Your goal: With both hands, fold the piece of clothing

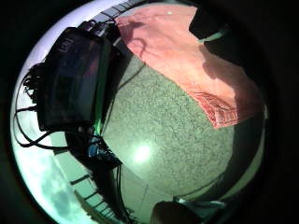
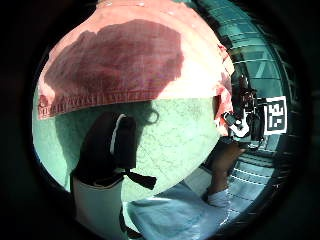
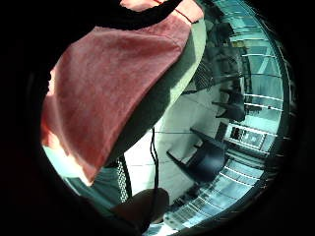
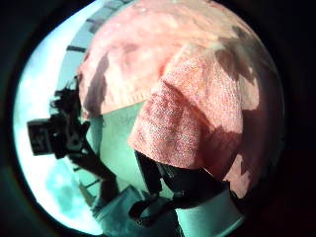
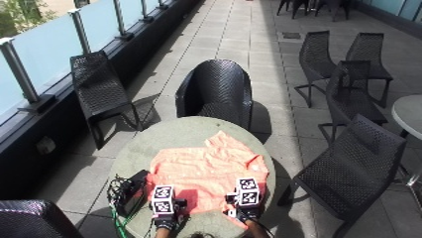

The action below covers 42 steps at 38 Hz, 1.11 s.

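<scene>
A salmon-pink garment [image 5: 208, 176] lay spread flat on a round grey-green table [image 5: 165, 134], reaching to the table edge on the person's right, its near hem toward the person. The left hand [image 5: 163, 212] hovered at the near hem; its fingers were hidden, so their state could not be told, though its palm views showed the hem [image 2: 125, 95] lying flat and ungripped. The right hand [image 5: 245, 207] sat at the near right corner, where the thumb-side palm view showed a flap of cloth [image 4: 187, 128] raised and doubled close to the palm; it appeared pinched, but the fingers themselves were not visible. In the inspector's judgement, the step in hand was taking both near corners, and it would go best with matching grips at equal height, lifting evenly so the fold line ran straight. A black device with cables [image 5: 129, 191] rested on the table beside the garment. Black woven chairs [image 5: 217, 91] stood around on a tiled terrace with a glass railing [image 5: 59, 44].
</scene>
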Motion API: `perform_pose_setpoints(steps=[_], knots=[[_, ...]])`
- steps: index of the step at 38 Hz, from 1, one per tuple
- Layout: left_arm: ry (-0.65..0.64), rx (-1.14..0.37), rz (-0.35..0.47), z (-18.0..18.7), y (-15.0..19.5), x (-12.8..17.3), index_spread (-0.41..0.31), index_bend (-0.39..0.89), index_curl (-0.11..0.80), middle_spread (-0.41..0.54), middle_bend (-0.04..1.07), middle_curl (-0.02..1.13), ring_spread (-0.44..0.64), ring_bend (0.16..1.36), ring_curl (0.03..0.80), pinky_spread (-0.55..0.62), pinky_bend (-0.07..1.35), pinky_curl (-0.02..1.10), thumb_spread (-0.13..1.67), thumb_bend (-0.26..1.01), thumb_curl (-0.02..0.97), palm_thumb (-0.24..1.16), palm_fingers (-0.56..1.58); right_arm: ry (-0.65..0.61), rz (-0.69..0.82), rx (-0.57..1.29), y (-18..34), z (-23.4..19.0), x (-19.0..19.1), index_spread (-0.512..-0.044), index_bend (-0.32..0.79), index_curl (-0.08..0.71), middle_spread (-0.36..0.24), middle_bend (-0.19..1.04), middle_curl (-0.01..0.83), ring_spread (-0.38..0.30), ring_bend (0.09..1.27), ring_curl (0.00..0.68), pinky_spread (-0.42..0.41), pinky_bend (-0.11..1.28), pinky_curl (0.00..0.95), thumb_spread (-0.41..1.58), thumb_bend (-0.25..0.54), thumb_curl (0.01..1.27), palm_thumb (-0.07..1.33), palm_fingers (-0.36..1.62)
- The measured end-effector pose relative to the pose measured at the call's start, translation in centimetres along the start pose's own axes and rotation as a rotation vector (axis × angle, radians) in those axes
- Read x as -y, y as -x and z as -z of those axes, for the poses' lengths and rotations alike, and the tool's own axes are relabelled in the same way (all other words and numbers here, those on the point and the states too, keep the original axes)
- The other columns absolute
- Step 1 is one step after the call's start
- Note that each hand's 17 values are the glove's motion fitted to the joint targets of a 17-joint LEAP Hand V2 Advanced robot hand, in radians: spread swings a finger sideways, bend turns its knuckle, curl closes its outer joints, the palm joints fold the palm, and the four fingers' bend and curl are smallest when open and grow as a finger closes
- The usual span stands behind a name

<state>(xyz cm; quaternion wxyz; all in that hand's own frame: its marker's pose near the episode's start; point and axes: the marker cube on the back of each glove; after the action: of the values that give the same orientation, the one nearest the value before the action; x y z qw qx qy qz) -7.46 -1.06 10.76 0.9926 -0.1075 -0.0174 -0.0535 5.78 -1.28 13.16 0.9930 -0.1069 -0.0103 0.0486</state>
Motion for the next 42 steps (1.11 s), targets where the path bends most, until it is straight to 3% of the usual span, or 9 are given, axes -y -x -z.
perform_pose_setpoints(steps=[4,6,11,15,20,26,31,35,42], knots=[[-0.021,-0.020,-0.023,-1.7,0.4,1.1,-0.054,0.12,0.266,0.033,0.18,0.31,0.21,0.57,0.285,0.35,0.36,0.34,1.17,-0.01,0.289,0.37,0.36,-0.031,0.040,0.060,-0.6,-1.1,0.9,-0.370,0.08,0.157,0.016,0.22,0.300,0.184,0.36,0.226,0.278,0.65,0.346,1.11,-0.007,0.21,0.30,-0.01],[-0.098,-0.014,-0.031,-2.5,0.8,1.8,-0.048,0.20,0.292,0.040,0.16,0.31,0.21,0.54,0.277,0.33,0.35,0.34,1.19,-0.03,0.281,0.33,0.40,-0.103,0.088,0.119,-0.7,-1.1,1.0,-0.370,0.13,0.170,-0.022,0.25,0.309,0.159,0.41,0.234,0.266,0.60,0.329,1.12,0.020,0.23,0.36,0.12],[-0.284,0.060,-0.016,-1.9,1.4,1.5,-0.093,0.23,0.328,-0.028,0.18,0.31,0.11,0.52,0.269,0.22,0.35,0.34,1.23,0.00,0.289,0.39,0.60,-0.339,0.138,0.127,-1.6,-0.9,2.2,-0.384,0.31,0.252,-0.129,0.30,0.333,0.058,0.38,0.232,0.244,0.43,0.282,1.22,0.102,0.26,0.53,0.38],[-0.382,0.115,-0.028,-0.9,1.5,0.6,-0.161,0.23,0.348,-0.128,0.18,0.32,-0.03,0.53,0.273,0.06,0.40,0.36,1.25,0.07,0.318,0.52,0.88,-0.429,0.195,0.115,-2.2,-0.3,2.5,-0.364,0.45,0.306,-0.193,0.32,0.346,-0.076,0.44,0.248,0.156,0.32,0.249,1.26,0.198,0.30,0.71,0.81],[-0.396,0.041,-0.124,1.2,0.3,-2.3,-0.236,0.25,0.379,-0.210,0.20,0.35,-0.17,0.51,0.294,-0.08,0.36,0.37,1.24,0.08,0.333,0.60,1.09,-0.259,0.328,0.124,-2.9,2.0,-0.2,-0.337,0.38,0.335,-0.226,0.36,0.372,-0.177,0.49,0.287,0.053,0.27,0.258,1.27,0.226,0.32,0.80,1.02],[-0.120,-0.019,-0.317,4.2,0.2,-6.7,-0.291,0.21,0.396,-0.306,0.39,0.43,-0.30,0.56,0.344,-0.18,0.26,0.37,1.24,0.07,0.337,0.63,1.27,0.096,0.481,0.092,-3.7,7.1,-4.4,-0.323,0.19,0.339,-0.246,0.43,0.416,-0.257,0.64,0.368,-0.118,0.34,0.313,1.22,0.206,0.31,0.85,1.33],[0.038,0.016,-0.420,7.8,-0.5,-6.8,-0.316,0.20,0.413,-0.339,0.42,0.45,-0.34,0.58,0.367,-0.21,0.23,0.37,1.24,0.06,0.337,0.66,1.29,0.194,0.499,0.053,-3.4,11.7,-2.8,-0.322,0.15,0.339,-0.249,0.47,0.436,-0.267,0.69,0.397,-0.200,0.38,0.340,1.19,0.185,0.30,0.87,1.37],[0.038,0.110,-0.370,12.9,-1.2,-4.4,-0.320,0.18,0.420,-0.348,0.44,0.47,-0.36,0.60,0.381,-0.23,0.22,0.38,1.27,0.07,0.340,0.71,1.28,0.151,0.444,-0.007,-2.6,15.4,2.3,-0.321,0.13,0.337,-0.247,0.49,0.448,-0.263,0.77,0.428,-0.255,0.40,0.351,1.18,0.169,0.30,0.88,1.40],[-0.090,0.188,-0.122,16.1,-1.2,4.5,-0.326,0.19,0.437,-0.361,0.48,0.49,-0.38,0.70,0.420,-0.22,0.16,0.38,1.30,0.08,0.337,0.75,1.32,0.007,0.271,-0.153,-0.9,18.9,10.7,-0.317,0.13,0.336,-0.242,0.53,0.471,-0.244,0.85,0.464,-0.334,0.47,0.377,1.17,0.128,0.28,0.88,1.43]])
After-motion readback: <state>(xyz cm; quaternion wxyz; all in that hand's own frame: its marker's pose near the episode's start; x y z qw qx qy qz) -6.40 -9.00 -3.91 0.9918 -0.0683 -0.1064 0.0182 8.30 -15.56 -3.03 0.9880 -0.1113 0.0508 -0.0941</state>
